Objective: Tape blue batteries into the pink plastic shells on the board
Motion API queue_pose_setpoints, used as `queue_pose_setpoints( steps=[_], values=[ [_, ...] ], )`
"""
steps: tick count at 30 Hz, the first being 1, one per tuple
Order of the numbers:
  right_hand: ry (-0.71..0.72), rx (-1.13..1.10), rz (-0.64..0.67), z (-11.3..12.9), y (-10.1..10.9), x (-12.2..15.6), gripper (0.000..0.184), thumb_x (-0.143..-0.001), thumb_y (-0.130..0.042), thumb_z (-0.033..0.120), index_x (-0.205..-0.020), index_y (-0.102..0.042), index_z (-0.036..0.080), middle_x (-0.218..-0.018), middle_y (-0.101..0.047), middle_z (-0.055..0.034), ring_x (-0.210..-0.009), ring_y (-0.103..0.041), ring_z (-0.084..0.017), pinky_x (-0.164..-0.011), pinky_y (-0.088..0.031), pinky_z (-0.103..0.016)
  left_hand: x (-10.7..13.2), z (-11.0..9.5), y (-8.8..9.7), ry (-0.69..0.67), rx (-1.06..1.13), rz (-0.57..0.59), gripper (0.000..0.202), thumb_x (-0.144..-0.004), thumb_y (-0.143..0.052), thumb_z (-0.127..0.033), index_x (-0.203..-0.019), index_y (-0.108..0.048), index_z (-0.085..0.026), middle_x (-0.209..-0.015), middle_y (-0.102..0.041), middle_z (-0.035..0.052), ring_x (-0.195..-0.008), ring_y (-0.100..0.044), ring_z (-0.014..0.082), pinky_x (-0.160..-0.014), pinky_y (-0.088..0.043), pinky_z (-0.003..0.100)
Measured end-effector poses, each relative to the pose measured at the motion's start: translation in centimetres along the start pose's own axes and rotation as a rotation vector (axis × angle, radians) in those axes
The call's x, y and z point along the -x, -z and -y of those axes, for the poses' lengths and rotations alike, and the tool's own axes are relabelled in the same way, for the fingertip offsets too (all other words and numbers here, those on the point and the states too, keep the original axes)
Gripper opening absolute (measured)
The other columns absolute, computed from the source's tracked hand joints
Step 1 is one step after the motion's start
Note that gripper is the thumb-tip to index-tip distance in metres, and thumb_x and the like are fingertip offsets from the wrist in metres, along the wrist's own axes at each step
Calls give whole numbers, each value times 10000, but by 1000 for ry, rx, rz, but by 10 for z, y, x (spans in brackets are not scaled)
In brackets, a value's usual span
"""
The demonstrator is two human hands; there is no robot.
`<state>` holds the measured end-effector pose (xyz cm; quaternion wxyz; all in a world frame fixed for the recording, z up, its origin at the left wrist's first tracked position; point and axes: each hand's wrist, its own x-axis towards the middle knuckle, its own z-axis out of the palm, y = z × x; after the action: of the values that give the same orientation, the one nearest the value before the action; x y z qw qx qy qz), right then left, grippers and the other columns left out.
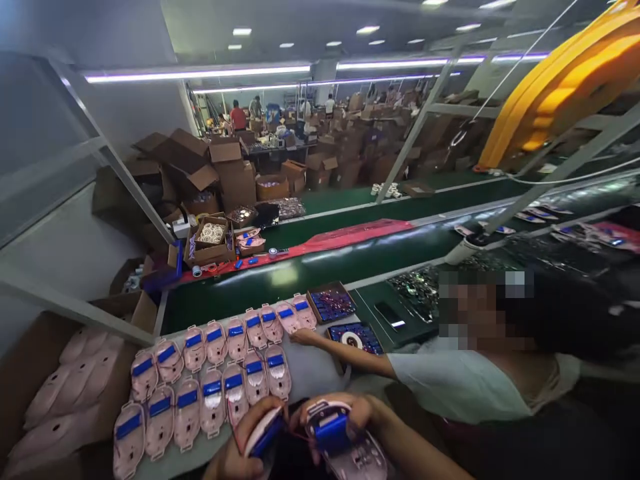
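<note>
My left hand (245, 443) is closed round a pink shell half with a blue battery (264, 433), low in the middle of the view. My right hand (350, 413) grips another pink shell with a blue battery (333, 433), and thin red wires run between the two pieces. Just beyond my hands, rows of pink shells with blue batteries (215, 380) lie face up on the grey bench (313, 370).
A co-worker on my right stretches a hand (305, 337) onto the far end of the rows. Small part trays (333, 303) and a tape roll (351, 340) sit beside it. A carton of pink shells (55, 393) stands left. Dark green conveyor (310, 270) runs behind.
</note>
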<state>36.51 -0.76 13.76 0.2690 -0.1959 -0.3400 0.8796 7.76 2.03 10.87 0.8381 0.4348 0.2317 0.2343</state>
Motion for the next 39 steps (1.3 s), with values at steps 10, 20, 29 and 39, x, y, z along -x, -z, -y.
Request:
queue_pose_setpoints(
  steps=[10,20,29,39],
  values=[
    [28,-331,-300,11,-17,-7,562,-537,-590,329,-1065,-683,163,-1137,-752,-197,-896,-732,-358,-699,-580,-514,-21,2,1,48,413,-173,815,-546,-811,-421,-1307,-617,-202,-1202,-708,147,-1097,-688,430,-938,-542,540],
    [-146,-249,-177,-3,1,20,623,-500,-569,450,-1006,-670,102,-1066,-738,-278,-756,-735,-379,-655,-547,-566,-34,-20,44,-193,674,-433,660,-712,-690,-545,-1248,-639,-162,-1019,-747,121,-761,-709,260,-697,-581,387],
    [257,-222,-558,7,17,2,611,-608,-427,512,-1018,-644,116,-1150,-712,-247,-872,-708,-286,-725,-548,-508,-47,10,25,36,624,-337,519,-748,-694,-440,-1163,-714,-128,-1200,-758,154,-1155,-696,395,-1040,-522,541],
    [384,-408,-194,-10,32,2,734,-628,-563,444,-1321,-528,202,-1400,-616,-198,-1129,-665,-374,-913,-525,-647,-41,1,26,69,261,-590,549,-529,-963,-195,-1025,-727,-165,-866,-790,41,-758,-743,213,-758,-607,323]
  ],
)
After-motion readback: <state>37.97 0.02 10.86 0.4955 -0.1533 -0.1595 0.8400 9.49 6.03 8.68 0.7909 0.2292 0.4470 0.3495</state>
